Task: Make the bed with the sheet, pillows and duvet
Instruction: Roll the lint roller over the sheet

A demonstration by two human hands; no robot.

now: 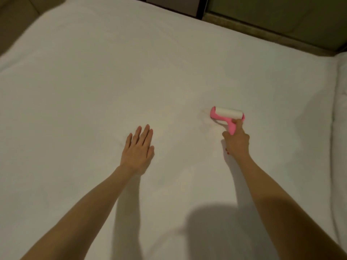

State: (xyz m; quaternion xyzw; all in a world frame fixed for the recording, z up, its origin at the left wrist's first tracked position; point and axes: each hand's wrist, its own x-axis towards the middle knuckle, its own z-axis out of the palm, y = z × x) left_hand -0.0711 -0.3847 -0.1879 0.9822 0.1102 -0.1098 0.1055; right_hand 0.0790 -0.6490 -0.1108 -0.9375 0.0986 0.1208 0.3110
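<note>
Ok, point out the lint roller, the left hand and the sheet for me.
lint roller (pixel 228 113): head view, on the white roll.
left hand (pixel 138 150): head view, back of the hand, flat on the sheet.
sheet (pixel 93 81): head view, bare stretch left of centre.

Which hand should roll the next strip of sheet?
Right. The right hand already grips the pink lint roller, which rests on the sheet; the left hand lies flat and empty.
</note>
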